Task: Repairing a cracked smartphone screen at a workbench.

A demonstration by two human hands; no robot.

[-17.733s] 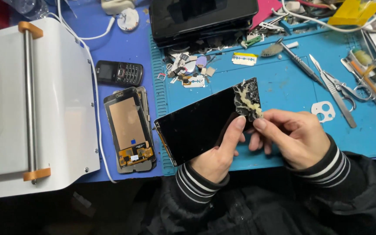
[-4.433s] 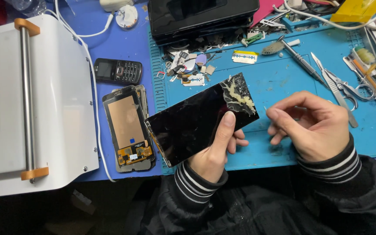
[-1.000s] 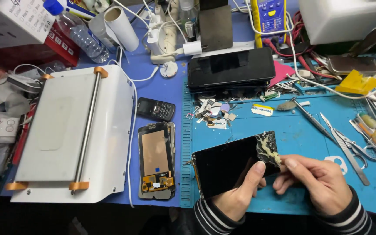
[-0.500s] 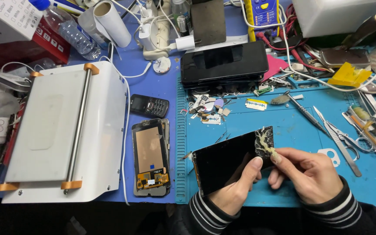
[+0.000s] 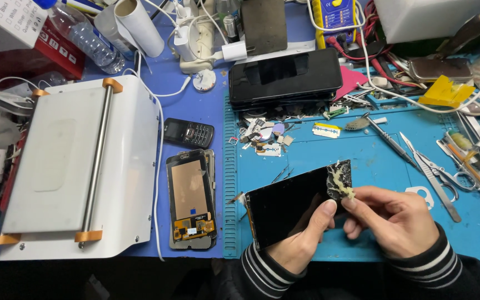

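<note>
- Black glass panel (image 5: 290,208) is being held just above the blue mat (image 5: 373,161), its long axis running from lower left up to upper right.
- It is being gripped at its lower edge by the left hand (image 5: 301,244), thumb pressed on the face.
- Yellowish glue residue (image 5: 341,180) at the upper right corner is being pinched by the right hand (image 5: 398,219), fingers closed.
- An opened phone (image 5: 191,199) is lying just left of the mat, lengthwise toward the person.

A white machine (image 5: 79,166) sits left — beside it an opened phone frame (image 5: 191,199) and a small keypad phone (image 5: 188,133) (scissors (image 5: 434,172) lie far right).
</note>
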